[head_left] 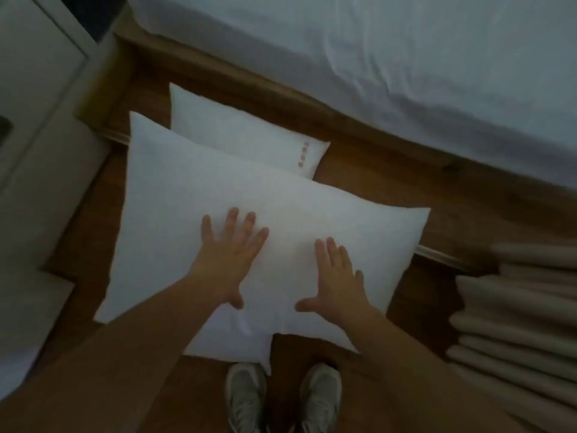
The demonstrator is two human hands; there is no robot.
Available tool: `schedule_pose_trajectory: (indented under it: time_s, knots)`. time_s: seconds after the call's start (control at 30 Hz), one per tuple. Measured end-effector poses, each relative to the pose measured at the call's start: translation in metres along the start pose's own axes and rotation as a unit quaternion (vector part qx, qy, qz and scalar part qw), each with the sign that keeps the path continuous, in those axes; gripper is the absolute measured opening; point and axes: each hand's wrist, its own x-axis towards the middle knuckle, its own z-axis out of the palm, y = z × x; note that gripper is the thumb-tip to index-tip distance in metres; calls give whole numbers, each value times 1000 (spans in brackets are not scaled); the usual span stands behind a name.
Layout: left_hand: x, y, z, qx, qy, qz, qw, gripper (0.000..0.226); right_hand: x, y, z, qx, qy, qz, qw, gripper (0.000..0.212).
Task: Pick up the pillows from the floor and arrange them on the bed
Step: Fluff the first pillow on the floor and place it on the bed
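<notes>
hands — left (pixel 229 254) and right (pixel 335 276) lying flat on top pillow (pixel 193 195), grip spread apart; second pillow (pixel 231 126) lying beneath on floor (pixel 374 170) beside bed (pixel 406 57)

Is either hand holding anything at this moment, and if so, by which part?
Nothing is held. The left hand and right hand are open, fingers spread, over the middle of the front pillow, which lies on the floor.

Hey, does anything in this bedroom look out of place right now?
Yes. Two white pillows lie on the wooden floor beside the bed: a large pillow overlapping a smaller buttoned pillow. Both open hands, left hand and right hand, are over the large one.
</notes>
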Motion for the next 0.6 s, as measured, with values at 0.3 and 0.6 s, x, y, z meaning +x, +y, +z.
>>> schedule_pose_trajectory:
  time_s: [0.3, 0.6]
  knots:
    - [48, -8, 90, -63, 217, 30, 974, 34, 86, -4, 81, -133, 127, -25, 983, 89]
    - [8, -8, 2, -279, 174, -39, 944, 28, 31, -9, 17, 1, 152, -12, 988, 16]
